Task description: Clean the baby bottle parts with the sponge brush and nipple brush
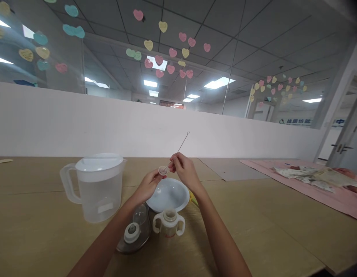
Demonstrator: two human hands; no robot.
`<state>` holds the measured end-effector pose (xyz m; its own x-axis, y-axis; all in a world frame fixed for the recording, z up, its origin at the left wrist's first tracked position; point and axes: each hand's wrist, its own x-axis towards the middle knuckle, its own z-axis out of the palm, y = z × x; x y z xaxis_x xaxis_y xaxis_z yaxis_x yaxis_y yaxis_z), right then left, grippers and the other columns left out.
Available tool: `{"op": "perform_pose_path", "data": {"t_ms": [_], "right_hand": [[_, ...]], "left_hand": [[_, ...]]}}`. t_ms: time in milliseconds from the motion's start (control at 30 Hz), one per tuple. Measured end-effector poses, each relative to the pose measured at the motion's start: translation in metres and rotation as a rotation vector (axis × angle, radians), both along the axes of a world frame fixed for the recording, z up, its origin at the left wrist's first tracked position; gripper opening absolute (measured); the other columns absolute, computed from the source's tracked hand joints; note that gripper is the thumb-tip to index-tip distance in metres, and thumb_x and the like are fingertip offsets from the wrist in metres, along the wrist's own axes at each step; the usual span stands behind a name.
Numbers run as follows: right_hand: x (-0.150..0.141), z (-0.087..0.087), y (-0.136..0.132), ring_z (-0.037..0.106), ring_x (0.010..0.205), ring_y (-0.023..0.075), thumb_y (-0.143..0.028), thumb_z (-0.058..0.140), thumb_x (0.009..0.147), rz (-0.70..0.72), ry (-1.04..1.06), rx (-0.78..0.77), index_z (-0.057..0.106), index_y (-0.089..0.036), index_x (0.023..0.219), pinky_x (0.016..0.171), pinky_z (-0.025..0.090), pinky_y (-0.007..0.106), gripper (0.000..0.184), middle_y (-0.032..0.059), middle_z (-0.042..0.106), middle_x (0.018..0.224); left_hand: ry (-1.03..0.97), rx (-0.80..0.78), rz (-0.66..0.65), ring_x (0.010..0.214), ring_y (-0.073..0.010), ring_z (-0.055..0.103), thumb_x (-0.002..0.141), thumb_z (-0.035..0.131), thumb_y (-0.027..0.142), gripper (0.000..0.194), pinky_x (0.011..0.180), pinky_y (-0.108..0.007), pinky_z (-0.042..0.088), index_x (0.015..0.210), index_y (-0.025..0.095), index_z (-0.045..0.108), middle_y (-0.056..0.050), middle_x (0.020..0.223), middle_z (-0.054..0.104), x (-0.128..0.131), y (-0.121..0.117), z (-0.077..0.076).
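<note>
Above the white bowl [168,196], my left hand [149,185] pinches a small round whitish piece [163,171] with a raised rim, its opening facing me. My right hand [182,167] grips a thin wire rod [182,144] that ends in a small loop at the top. The rod's lower end reaches into or against the round piece; its tip is too small to make out. A two-handled baby bottle [169,223] stands uncapped in front of the bowl. Left of it, a white bottle collar [131,232] and a clear dome cover [141,214] lie on a dark tray [134,246].
A lidded clear pitcher [101,192] stands at the left on the brown table [267,231]. Something yellow and green [192,198] lies partly hidden behind my right forearm. Cloths and a doll-like figure [344,179] lie on a pink mat [308,192] at right.
</note>
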<state>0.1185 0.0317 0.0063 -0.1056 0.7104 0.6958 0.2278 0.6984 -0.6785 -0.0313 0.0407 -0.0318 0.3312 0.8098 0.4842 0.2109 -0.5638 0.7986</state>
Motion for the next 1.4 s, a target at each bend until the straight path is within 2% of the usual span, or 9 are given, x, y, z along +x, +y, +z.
{"op": "perform_pose_path", "data": {"t_ms": [300, 500, 600, 700, 833, 1067, 1200, 1300, 1400], "right_hand": [[0.012, 0.003, 0.001, 0.055, 0.058, 0.0098, -0.029, 0.041, 0.081, -0.085, -0.149, 0.053, 0.060, -0.016, 0.078, 0.057, 0.043, 0.021, 0.023, 0.0010, 0.059, 0.066], [0.010, 0.002, -0.002, 0.049, 0.050, 0.0076, -0.032, 0.045, 0.079, -0.052, -0.258, -0.038, 0.064, -0.015, 0.080, 0.048, 0.038, 0.018, 0.026, -0.0011, 0.055, 0.058], [0.012, 0.006, -0.007, 0.044, 0.044, 0.0068, -0.041, 0.046, 0.079, -0.060, -0.131, -0.058, 0.063, -0.015, 0.087, 0.042, 0.035, 0.018, 0.032, -0.0026, 0.051, 0.055], [0.014, 0.010, -0.013, 0.039, 0.040, 0.0063, -0.051, 0.038, 0.082, -0.105, 0.053, -0.022, 0.060, -0.015, 0.079, 0.039, 0.032, 0.018, 0.042, -0.0033, 0.046, 0.052], [0.008, 0.008, -0.013, 0.039, 0.042, 0.0072, -0.051, 0.034, 0.084, -0.211, 0.079, 0.075, 0.053, -0.016, 0.064, 0.043, 0.032, 0.019, 0.044, -0.0030, 0.044, 0.048], [-0.010, -0.011, 0.003, 0.041, 0.045, 0.0090, -0.044, 0.031, 0.087, -0.252, -0.052, 0.127, 0.053, -0.017, 0.064, 0.048, 0.031, 0.021, 0.042, -0.0032, 0.044, 0.047], [-0.009, -0.019, 0.011, 0.044, 0.050, 0.0106, -0.041, 0.031, 0.087, -0.328, -0.111, 0.099, 0.059, -0.017, 0.068, 0.051, 0.030, 0.022, 0.042, -0.0024, 0.046, 0.050], [-0.007, -0.020, 0.013, 0.047, 0.056, 0.0113, -0.039, 0.032, 0.087, -0.352, -0.127, 0.122, 0.063, -0.018, 0.074, 0.056, 0.033, 0.022, 0.040, -0.0011, 0.051, 0.057], [-0.008, -0.020, 0.013, 0.051, 0.069, 0.0118, -0.036, 0.035, 0.087, -0.275, -0.157, 0.186, 0.066, -0.018, 0.079, 0.063, 0.037, 0.022, 0.036, 0.0017, 0.054, 0.073]], "left_hand": [[0.017, 0.019, 0.024, 0.075, -0.0172, 0.052, 0.080, 0.040, 0.039, 0.029, 0.066, -0.027, 0.042, 0.079, 0.014, 0.055, -0.004, 0.079, 0.057, 0.001, -0.005, 0.003], [0.100, 0.053, 0.032, 0.076, -0.0181, 0.054, 0.080, 0.041, 0.039, 0.030, 0.068, -0.028, 0.041, 0.079, 0.014, 0.056, -0.005, 0.080, 0.060, 0.000, -0.001, -0.003], [0.142, 0.049, -0.015, 0.076, -0.0177, 0.054, 0.081, 0.039, 0.039, 0.030, 0.068, -0.027, 0.041, 0.080, 0.014, 0.056, -0.005, 0.081, 0.060, -0.002, 0.003, -0.010], [0.163, 0.065, -0.060, 0.075, -0.0168, 0.053, 0.083, 0.037, 0.039, 0.032, 0.067, -0.026, 0.041, 0.080, 0.014, 0.056, -0.004, 0.080, 0.060, -0.002, 0.003, -0.013], [0.147, 0.088, -0.067, 0.075, -0.0167, 0.053, 0.082, 0.039, 0.038, 0.029, 0.069, -0.026, 0.041, 0.077, 0.015, 0.056, -0.003, 0.078, 0.059, 0.002, -0.001, -0.009], [0.107, 0.005, -0.083, 0.071, -0.0154, 0.052, 0.081, 0.039, 0.034, 0.026, 0.067, -0.027, 0.041, 0.069, 0.015, 0.053, -0.002, 0.072, 0.057, 0.010, -0.012, 0.000], [-0.009, -0.018, -0.114, 0.071, -0.0150, 0.052, 0.078, 0.043, 0.028, 0.018, 0.070, -0.027, 0.041, 0.069, 0.015, 0.052, -0.002, 0.069, 0.054, 0.015, -0.013, 0.000], [-0.095, -0.077, -0.092, 0.073, -0.0148, 0.052, 0.076, 0.046, 0.028, 0.016, 0.071, -0.028, 0.041, 0.076, 0.014, 0.053, -0.002, 0.073, 0.055, 0.016, -0.012, 0.000], [-0.149, -0.075, -0.050, 0.071, -0.0142, 0.051, 0.077, 0.046, 0.030, 0.019, 0.070, -0.028, 0.041, 0.077, 0.013, 0.055, -0.003, 0.073, 0.054, 0.015, -0.012, 0.002]]}}
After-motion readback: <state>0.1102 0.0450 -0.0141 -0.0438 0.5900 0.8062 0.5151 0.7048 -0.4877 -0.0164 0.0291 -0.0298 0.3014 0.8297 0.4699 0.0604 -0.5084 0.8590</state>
